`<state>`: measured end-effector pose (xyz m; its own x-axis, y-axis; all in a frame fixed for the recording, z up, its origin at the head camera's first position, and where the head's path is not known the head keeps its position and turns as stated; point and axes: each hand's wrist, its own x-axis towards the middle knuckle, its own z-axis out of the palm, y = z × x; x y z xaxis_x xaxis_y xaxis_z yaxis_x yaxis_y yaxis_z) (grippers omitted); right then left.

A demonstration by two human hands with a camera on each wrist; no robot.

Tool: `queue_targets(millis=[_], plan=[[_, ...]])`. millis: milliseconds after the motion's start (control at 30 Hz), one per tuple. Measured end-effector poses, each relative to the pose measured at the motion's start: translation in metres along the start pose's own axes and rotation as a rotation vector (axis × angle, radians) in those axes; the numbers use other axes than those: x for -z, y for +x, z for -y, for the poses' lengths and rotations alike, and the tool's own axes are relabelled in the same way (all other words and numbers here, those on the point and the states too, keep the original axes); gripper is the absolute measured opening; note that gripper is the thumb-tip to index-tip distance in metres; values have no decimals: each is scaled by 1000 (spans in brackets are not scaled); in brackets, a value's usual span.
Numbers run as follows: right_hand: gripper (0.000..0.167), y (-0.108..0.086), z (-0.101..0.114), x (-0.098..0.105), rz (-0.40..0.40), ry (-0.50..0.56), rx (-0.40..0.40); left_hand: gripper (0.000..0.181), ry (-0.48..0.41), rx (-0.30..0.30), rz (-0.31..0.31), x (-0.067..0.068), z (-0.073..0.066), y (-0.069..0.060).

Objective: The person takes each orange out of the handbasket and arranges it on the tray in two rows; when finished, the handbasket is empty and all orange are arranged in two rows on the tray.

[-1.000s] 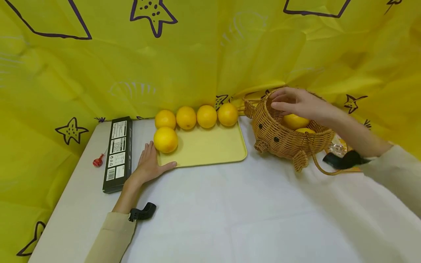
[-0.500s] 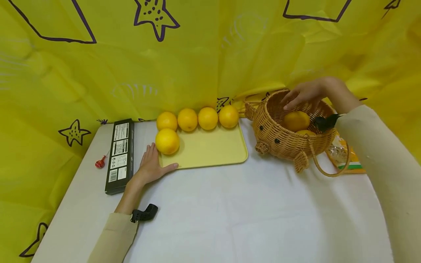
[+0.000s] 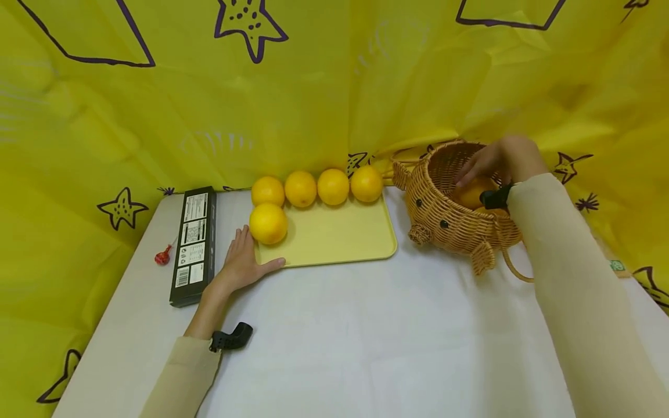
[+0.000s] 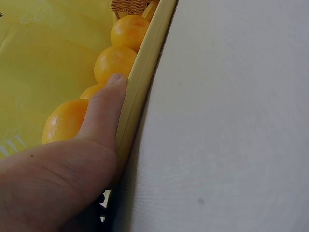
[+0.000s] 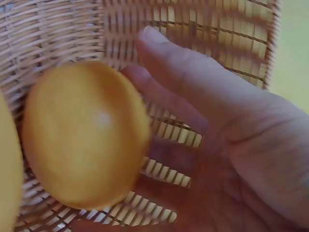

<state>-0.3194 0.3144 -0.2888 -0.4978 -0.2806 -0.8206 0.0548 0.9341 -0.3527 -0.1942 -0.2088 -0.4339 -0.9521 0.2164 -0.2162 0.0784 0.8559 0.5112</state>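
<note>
My left hand (image 3: 241,264) rests at the near left corner of a pale yellow tray (image 3: 340,238), fingers straight along its left side and thumb on the front rim. Several oranges (image 3: 333,187) line the tray's back edge, and another orange (image 3: 268,223) sits in front of the leftmost. My right hand (image 3: 504,159) is inside a pig-faced wicker basket (image 3: 444,229). In the right wrist view, the fingers spread beside an orange (image 5: 87,135) in the basket, with the thumb apart from it. Part of a second orange (image 5: 6,169) shows at that view's left edge.
A black box (image 3: 193,247) with white labels lies left of the tray. Beyond it is a red-wrapped lollipop (image 3: 163,255). A yellow patterned cloth (image 3: 292,104) hangs behind the white table (image 3: 366,325). The basket's handle (image 3: 514,270) droops toward the front.
My right hand has gone from above the basket's far rim down into it, beside the orange. The right forearm has swung inward over the table's right side. The left hand stays at the tray.
</note>
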Motion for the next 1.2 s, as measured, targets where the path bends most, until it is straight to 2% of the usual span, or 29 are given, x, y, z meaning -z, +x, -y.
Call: queue_targets(millis=[67, 167, 233, 367, 400, 533, 600, 700, 933, 1100, 1200], plan=[[72, 1, 0, -4, -23, -40, 4, 120, -4, -7, -4, 0, 0, 1], [68, 0, 2, -4, -64, -192, 26, 120, -6, -9, -6, 2, -1, 2], [67, -2, 4, -3, -74, -227, 15, 121, -11, -7, -5, 3, -2, 3], [66, -6, 8, -4, -86, -186, -17, 121, -14, 2, 4, 4, -3, 2], [66, -5, 8, -5, -96, -148, -32, 121, -13, 4, 5, 5, -2, 1], [70, -2, 6, -10, -152, -124, -55, 121, -6, 6, 2, 4, -1, -1], [72, 0, 6, -11, -156, -130, -63, 121, -5, 7, 3, 3, 0, -1], [71, 5, 6, -10, -130, -193, -41, 121, -7, 9, 7, 2, 1, -2], [57, 10, 6, -1, -108, -285, -1, 119, -12, -3, -4, 4, 4, 0], [53, 12, 7, 0, -105, -260, -3, 119, 3, 2, -5, 4, 6, 1], [52, 12, 8, -3, -132, -244, -29, 120, -2, 3, 0, 3, 6, 0]])
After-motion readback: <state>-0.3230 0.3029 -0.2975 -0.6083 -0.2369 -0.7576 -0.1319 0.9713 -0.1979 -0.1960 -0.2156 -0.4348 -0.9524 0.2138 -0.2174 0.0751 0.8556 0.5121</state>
